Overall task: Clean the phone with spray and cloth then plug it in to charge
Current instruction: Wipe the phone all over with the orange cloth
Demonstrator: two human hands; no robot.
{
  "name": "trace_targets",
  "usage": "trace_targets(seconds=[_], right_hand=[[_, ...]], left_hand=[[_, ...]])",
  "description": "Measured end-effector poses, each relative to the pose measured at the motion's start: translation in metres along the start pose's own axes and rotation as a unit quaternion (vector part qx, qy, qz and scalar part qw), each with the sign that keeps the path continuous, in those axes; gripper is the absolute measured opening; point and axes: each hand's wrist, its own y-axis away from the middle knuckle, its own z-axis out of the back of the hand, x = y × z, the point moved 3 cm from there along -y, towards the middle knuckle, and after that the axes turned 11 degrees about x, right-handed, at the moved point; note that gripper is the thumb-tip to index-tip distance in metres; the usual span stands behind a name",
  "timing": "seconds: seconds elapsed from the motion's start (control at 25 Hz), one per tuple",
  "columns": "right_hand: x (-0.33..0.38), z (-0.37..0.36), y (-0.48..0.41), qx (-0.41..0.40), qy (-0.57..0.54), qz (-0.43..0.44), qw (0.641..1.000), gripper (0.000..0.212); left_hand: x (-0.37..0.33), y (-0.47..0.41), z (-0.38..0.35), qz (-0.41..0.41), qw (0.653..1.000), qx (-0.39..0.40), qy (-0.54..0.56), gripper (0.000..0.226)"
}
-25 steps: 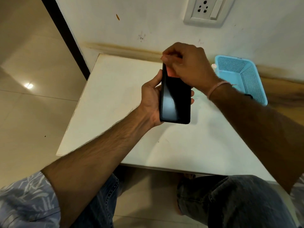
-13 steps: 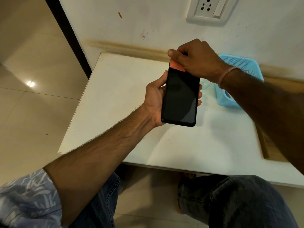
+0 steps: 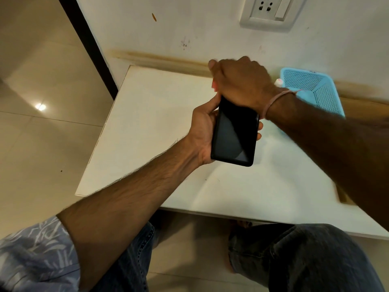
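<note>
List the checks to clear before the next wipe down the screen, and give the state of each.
1. Phone gripped by the left hand: ok.
2. Cloth in the right hand: ok, though only a sliver shows.
3. Cloth flat on the glass: cannot tell, the hand hides it.
4. Screen free of smears: cannot tell.
5. Phone over the table, should it slip: ok.
6. Wall socket free: ok.

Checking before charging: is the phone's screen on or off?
Off: the phone, held in the left hand, shows a dark screen with only reflections.
</note>
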Motion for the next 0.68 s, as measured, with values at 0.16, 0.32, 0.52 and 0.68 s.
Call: trace_targets(seconds=[0.16, 0.32, 0.52, 0.68], right_hand=[[0.006, -0.003, 0.013, -0.033, -0.001, 0.088, 0.996, 0.046], [-0.029, -0.006, 0.027, -0.037, 0.013, 0.045, 0.998, 0.049], [-0.042, -0.013, 0.036, -0.017, -0.008, -0.009, 1.000, 0.049], [-0.018, -0.019, 0.030, -0.001, -0.013, 0.002, 1.000, 0.053]], left_hand=[[-0.003, 0.000, 0.002, -0.021, 0.999, -0.033, -0.017, 0.062], [-0.012, 0.002, 0.001, -0.046, 0.998, -0.029, 0.003, 0.058], [-0.007, 0.001, 0.005, -0.038, 0.998, -0.048, -0.001, 0.060], [-0.005, 0.000, 0.008, -0.043, 0.996, -0.079, -0.014, 0.056]])
